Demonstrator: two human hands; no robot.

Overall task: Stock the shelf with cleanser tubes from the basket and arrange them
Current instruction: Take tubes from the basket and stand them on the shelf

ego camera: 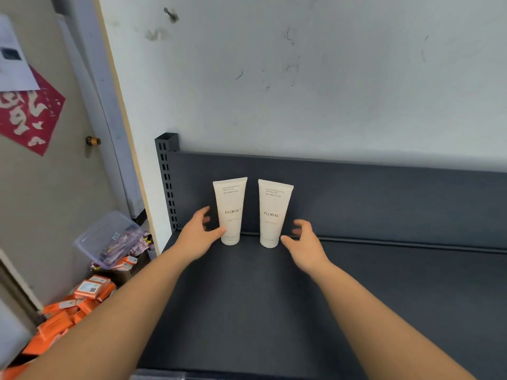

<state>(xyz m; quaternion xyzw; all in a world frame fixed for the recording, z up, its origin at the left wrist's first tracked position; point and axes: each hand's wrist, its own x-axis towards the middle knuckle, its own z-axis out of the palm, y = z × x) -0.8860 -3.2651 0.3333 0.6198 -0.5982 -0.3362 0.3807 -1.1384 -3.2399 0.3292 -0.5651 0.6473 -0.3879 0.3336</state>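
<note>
Far left, on the door: a white paper sheet (pixel 13 58) is overlapped onto a red paper decoration (pixel 30 116) bearing pale cut-out characters, which cannot be read. A brass-coloured door knob (pixel 93 140) is seen to its right.

Lower left, on the floor: orange boxes (pixel 82 294) with white barcode labels are heaped. A clear plastic box (pixel 109 238) is tilted above them, and small packets are visible through it.

Shelf frame: a dark slotted upright (pixel 166 182) is fixed at the left end of the shelf (pixel 247 311), against a scuffed white wall (pixel 301 78).

Left hand (pixel 199 234): the thumb is laid against the lower left side of the left tube. The fingers are loosely curved and parted, and are held just clear of it.

Left tube (pixel 230 211): white and printed "FLORAL". It is stood cap-down at the rear of the shelf before the dark back panel (pixel 384 204). The smaller lines near the crimped top are too fine to be read.

Right tube (pixel 273 213): white and printed "FLORAL", with fine print above. It is stood cap-down just beside the first, apart from it, with its top leaned slightly rightward.

Right hand (pixel 304 242): the fingers are spread and relaxed, and nothing is gripped. The thumb is pointed at the base of the right tube; contact cannot be told.

Both forearms are stretched across the shelf surface.
</note>
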